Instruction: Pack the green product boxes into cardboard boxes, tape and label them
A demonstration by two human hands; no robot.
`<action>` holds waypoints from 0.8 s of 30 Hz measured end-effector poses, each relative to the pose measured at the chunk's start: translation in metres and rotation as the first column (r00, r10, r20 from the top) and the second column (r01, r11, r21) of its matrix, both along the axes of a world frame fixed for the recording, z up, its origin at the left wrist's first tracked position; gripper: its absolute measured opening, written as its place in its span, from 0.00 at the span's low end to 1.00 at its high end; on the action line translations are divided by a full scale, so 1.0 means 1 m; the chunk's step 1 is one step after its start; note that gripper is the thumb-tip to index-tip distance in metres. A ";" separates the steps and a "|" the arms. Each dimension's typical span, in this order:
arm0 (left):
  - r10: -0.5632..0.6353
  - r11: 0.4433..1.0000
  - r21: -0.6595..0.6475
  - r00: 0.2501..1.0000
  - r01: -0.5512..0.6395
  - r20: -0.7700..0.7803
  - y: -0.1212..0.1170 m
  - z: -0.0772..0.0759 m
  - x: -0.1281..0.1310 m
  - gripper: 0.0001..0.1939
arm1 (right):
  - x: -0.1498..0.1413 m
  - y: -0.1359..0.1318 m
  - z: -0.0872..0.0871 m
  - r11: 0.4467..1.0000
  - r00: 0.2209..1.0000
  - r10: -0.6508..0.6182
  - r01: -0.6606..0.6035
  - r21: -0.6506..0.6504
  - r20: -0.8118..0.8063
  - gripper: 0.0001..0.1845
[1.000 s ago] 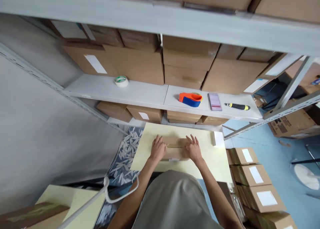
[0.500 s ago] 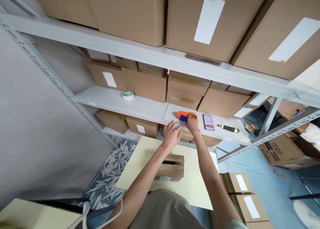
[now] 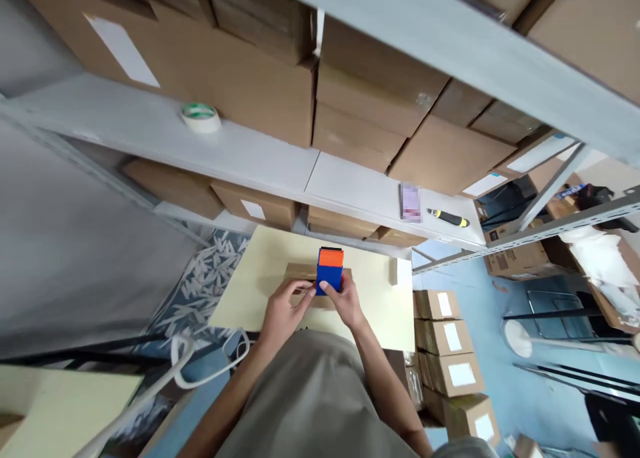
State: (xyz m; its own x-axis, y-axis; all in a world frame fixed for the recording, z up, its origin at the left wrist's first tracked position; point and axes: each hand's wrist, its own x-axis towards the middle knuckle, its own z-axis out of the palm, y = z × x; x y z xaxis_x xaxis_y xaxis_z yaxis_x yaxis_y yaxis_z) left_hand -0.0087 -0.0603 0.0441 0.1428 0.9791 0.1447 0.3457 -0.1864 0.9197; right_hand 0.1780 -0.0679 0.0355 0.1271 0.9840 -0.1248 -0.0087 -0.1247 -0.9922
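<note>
An orange and blue tape dispenser (image 3: 330,275) is held over the yellowish table in front of my body. My right hand (image 3: 347,303) is closed round its right side, with the thumb across the blue part. On the other side, the fingertips and thumb of my left hand (image 3: 286,311) close in on the dispenser's lower left edge and touch it. Whether they also pinch the tape's end is too small to see. Beneath the dispenser lies a cardboard box (image 3: 299,271), partly covered by it and my hands.
On the shelf (image 3: 260,158) ahead are a tape roll (image 3: 201,118), a phone (image 3: 411,203) and a yellow-black utility knife (image 3: 449,218). A small white item (image 3: 401,271) sits on the table's (image 3: 250,278) right side. Labelled boxes (image 3: 453,338) are stacked on the floor at right.
My right hand has taken the tape dispenser off the shelf and brought it back over the table. My left hand has come back from the shelf edge to the dispenser. The view has tilted down.
</note>
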 end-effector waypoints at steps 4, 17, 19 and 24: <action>-0.054 0.986 -0.159 0.998 0.057 0.022 -0.025 -0.013 -0.001 0.11 | -0.014 -0.025 -0.015 0.996 0.998 0.016 -0.021 -0.085 -0.061 0.28; 0.070 0.914 -0.402 0.952 0.059 0.299 -0.011 -0.004 -0.046 0.31 | 0.003 -0.048 -0.016 0.851 0.872 0.488 -0.465 -0.244 0.040 0.33; 0.044 0.902 -0.417 0.939 0.108 0.340 -0.008 -0.002 -0.049 0.30 | 0.008 -0.048 -0.012 0.817 0.826 0.553 -0.512 -0.266 0.109 0.33; 0.017 0.904 -0.407 0.938 0.133 0.345 -0.008 -0.010 -0.053 0.26 | 0.015 -0.042 -0.004 0.758 0.739 0.642 -0.572 -0.315 0.203 0.30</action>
